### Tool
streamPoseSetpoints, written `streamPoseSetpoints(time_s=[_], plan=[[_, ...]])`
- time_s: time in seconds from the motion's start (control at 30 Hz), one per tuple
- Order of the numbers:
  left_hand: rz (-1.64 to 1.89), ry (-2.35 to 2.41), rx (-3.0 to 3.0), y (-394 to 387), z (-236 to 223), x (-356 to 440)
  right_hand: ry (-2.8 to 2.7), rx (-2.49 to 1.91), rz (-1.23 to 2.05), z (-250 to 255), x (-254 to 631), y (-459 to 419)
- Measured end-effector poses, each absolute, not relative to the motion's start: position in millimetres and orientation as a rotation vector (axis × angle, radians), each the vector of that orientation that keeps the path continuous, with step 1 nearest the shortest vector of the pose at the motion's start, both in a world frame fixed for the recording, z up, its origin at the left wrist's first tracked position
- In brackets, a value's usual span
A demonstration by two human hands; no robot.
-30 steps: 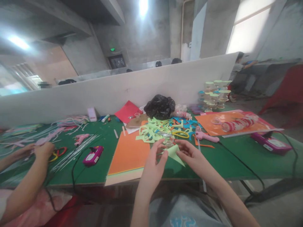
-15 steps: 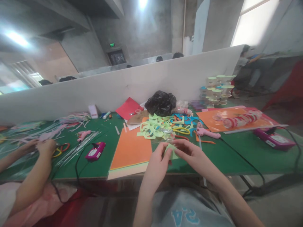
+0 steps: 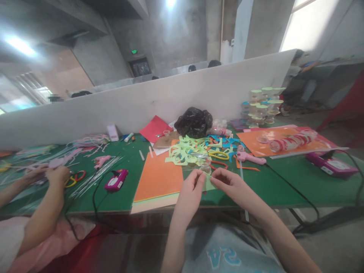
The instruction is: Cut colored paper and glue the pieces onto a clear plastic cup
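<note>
Both my hands meet over the front edge of the green table (image 3: 284, 182). My left hand (image 3: 192, 191) and my right hand (image 3: 230, 184) pinch a small light green paper piece (image 3: 209, 184) between their fingertips, so both are closed on it. Just beyond them stands a small clear cup (image 3: 205, 165). Behind it lie a heap of green paper scraps (image 3: 184, 151), yellow-handled scissors (image 3: 217, 155) and a pink glue gun (image 3: 250, 157). A stack of orange paper sheets (image 3: 159, 180) lies to the left of my hands.
A co-worker's hands (image 3: 54, 176) work at the far left among thin white sticks. A magenta box (image 3: 116, 181) with a black cable lies near them; another magenta box (image 3: 331, 165) sits at right. A black bag (image 3: 193, 122), stacked cups (image 3: 261, 106) and a white partition (image 3: 142, 110) stand behind.
My hands have drawn closer together and the green paper piece now shows smaller, folded between the fingertips. The view has shifted slightly; the co-worker's hands stay at the left.
</note>
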State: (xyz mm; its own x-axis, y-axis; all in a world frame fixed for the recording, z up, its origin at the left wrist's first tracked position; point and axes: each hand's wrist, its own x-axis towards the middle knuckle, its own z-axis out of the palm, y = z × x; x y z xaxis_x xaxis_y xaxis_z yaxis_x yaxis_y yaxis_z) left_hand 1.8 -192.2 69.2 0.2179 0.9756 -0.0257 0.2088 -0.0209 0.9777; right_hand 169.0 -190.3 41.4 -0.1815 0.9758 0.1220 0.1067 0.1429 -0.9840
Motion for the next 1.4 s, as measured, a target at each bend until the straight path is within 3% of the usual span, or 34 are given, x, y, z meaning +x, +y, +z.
streamPoseSetpoints(time_s=[0.8,1.4], plan=[[0.736,1.27,1.732,-191.7,69.6,-6.3,-1.502,-1.096,1.107,37.8,160.2,-188.0],[0.63,1.181,1.768,-196.9,75.8,-4.6,-1.43,-1.226,0.856,49.2,167.4,-192.1]])
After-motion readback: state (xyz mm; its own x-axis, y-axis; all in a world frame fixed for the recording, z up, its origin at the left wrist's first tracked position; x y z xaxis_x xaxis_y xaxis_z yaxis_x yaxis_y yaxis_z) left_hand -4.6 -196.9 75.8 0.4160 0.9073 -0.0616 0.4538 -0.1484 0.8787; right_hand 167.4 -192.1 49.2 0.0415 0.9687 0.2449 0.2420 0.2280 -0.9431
